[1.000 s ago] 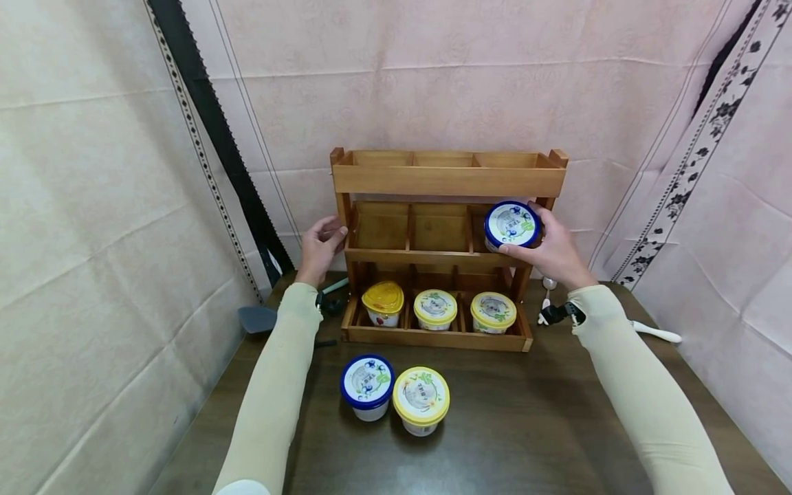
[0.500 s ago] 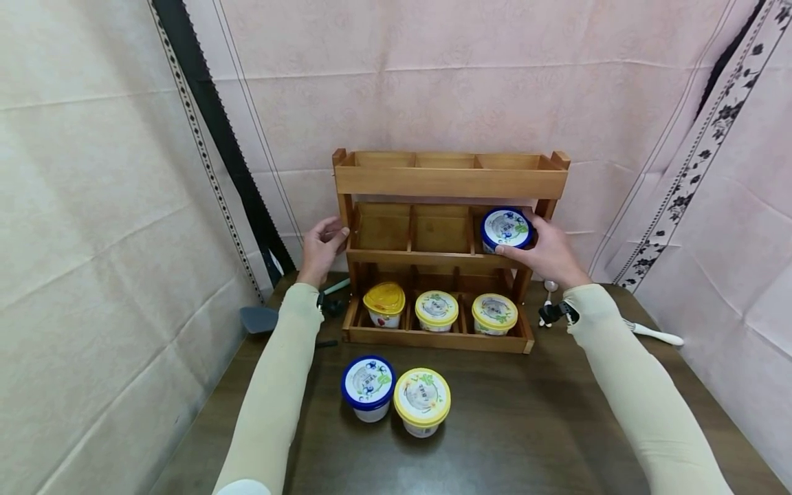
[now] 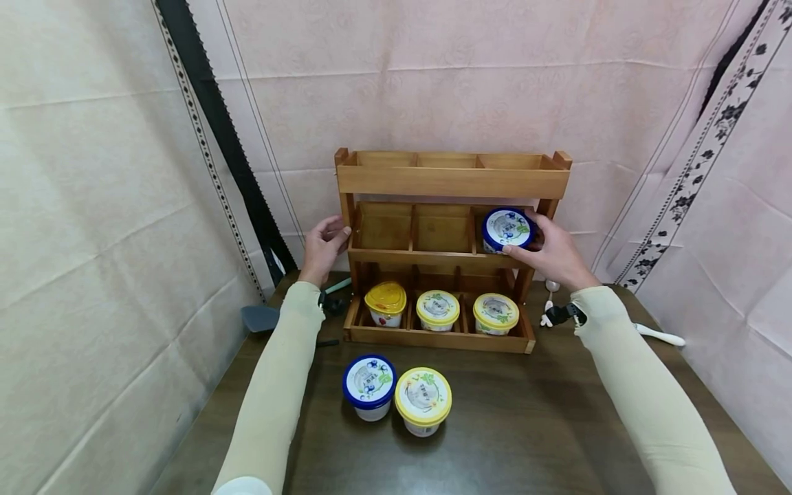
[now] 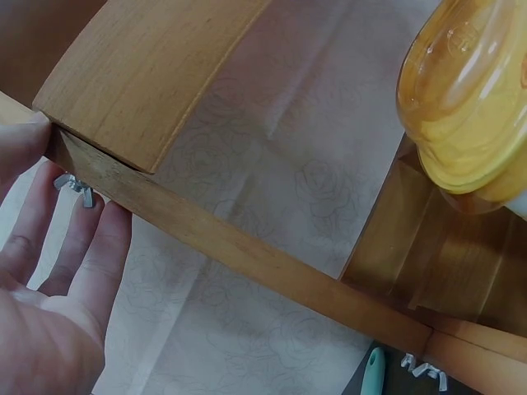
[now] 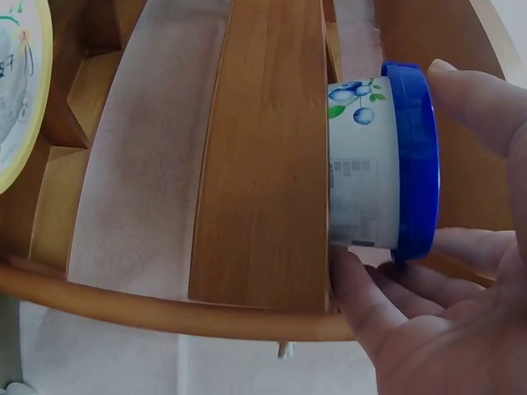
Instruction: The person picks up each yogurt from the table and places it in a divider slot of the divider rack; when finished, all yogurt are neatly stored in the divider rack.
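Observation:
A three-tier wooden rack (image 3: 454,181) stands at the back of the table. My left hand (image 3: 322,251) holds its left upright, thumb on one side and fingers near a wing nut (image 4: 76,188) on the other. At the rack's right end, my right hand (image 3: 553,251) has thumb and fingers around the lid of a blue-lidded tub (image 3: 508,230). That tub sits upright in the right compartment of the middle tier, its base hidden behind the front board (image 5: 259,156). Its white side shows blueberries in the right wrist view.
The bottom tier holds a yellow-domed cup (image 3: 386,302) and two yellow-lidded tubs (image 3: 437,309). In front stand another blue-lidded tub (image 3: 369,385) and a larger-looking yellow-lidded tub (image 3: 423,399). A grey spatula (image 3: 258,319) lies left; a white-handled utensil (image 3: 659,335) lies right.
The blue-lidded tub has gone down and slightly left into the right compartment of the middle tier with my right hand. My right thumb then shifts slightly right along the lid. My left hand stays put.

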Demonstrator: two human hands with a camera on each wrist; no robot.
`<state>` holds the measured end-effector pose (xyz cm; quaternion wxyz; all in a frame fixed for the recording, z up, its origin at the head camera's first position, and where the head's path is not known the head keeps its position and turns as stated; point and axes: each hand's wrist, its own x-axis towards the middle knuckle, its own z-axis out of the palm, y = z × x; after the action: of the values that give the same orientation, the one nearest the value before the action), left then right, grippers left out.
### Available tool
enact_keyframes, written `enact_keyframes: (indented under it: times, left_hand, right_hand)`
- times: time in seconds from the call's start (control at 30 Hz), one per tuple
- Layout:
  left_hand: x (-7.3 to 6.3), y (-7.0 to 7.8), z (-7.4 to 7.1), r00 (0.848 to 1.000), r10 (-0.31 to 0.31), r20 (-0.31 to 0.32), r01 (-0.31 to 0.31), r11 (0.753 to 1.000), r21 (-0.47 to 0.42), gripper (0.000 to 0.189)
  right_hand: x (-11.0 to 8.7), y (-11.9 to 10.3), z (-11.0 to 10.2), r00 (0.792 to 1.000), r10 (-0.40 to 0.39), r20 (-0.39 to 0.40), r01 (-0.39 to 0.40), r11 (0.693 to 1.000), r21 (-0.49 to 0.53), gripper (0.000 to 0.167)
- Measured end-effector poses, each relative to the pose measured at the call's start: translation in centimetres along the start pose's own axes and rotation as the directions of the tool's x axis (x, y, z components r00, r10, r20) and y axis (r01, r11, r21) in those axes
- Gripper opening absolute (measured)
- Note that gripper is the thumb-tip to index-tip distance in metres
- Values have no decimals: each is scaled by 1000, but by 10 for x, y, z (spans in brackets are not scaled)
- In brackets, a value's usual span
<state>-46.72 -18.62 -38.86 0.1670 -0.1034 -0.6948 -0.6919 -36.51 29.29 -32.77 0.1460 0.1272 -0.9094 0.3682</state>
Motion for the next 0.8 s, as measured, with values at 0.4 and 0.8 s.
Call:
enact_keyframes:
  times: [0.4, 0.8]
  left_hand:
    - [0, 0, 0, 1000, 1, 1, -1, 1000, -5, 43]
    - [-1, 1, 0, 1000, -14, 0, 14, 1000, 28, 43]
  right_hand:
    - [-21, -14, -6, 985, -130, -112, 129, 991, -15, 86]
    - [-48, -35, 20, 923, -369, -112, 357, 927, -114, 75]
